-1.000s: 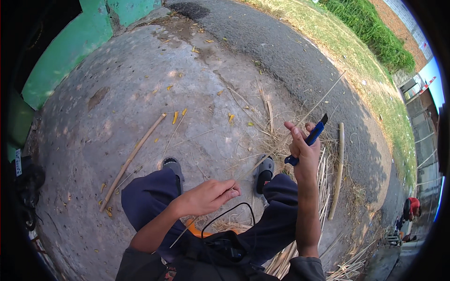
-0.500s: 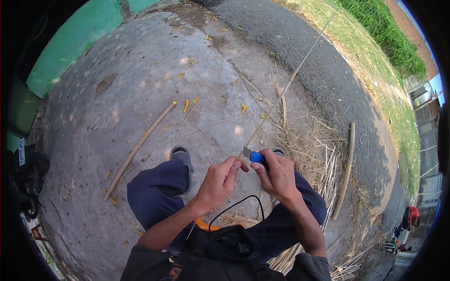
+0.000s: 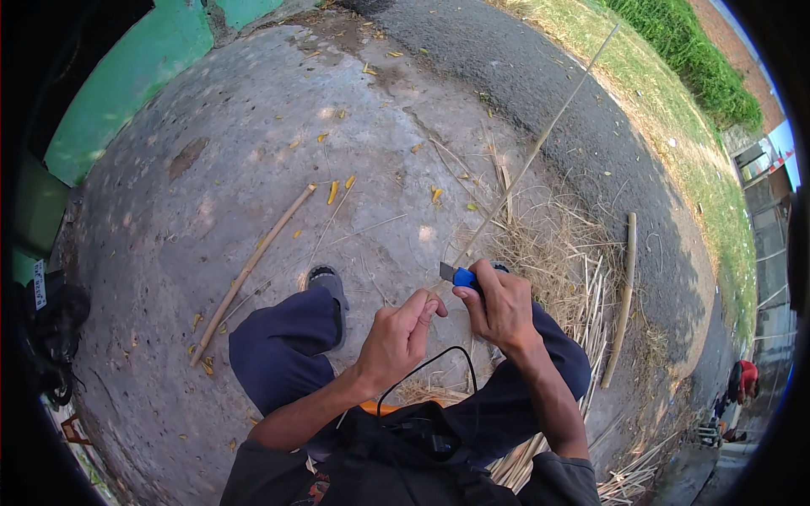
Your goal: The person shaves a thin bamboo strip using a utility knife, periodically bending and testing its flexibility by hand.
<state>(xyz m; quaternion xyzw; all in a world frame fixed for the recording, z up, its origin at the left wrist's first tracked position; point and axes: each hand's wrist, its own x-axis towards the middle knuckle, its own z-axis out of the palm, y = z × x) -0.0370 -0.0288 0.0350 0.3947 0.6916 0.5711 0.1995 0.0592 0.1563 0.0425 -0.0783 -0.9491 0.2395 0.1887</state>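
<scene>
My right hand (image 3: 504, 309) is closed around a blue utility knife (image 3: 465, 278), its short grey blade pointing left. The blade lies against a long, thin bamboo strip (image 3: 521, 173). My left hand (image 3: 396, 339) pinches the near end of that strip, just below and left of the blade. From there the strip slants up and away to the right, reaching over the asphalt toward the grass. Both hands are over the ground between my knees. Where the fingertips of my left hand meet the strip is partly hidden.
A bamboo stick (image 3: 256, 271) lies on the concrete at left, and another pole (image 3: 622, 299) at right. Beside my right knee are dry shavings (image 3: 548, 240) and a bundle of split strips (image 3: 593, 333). A black cable (image 3: 422, 361) loops before me. A person in red (image 3: 746, 379) is far right.
My right hand with the knife is slightly farther from my left hand, along the strip. My left hand has drawn a little nearer to me, and the strip's far end has shifted right.
</scene>
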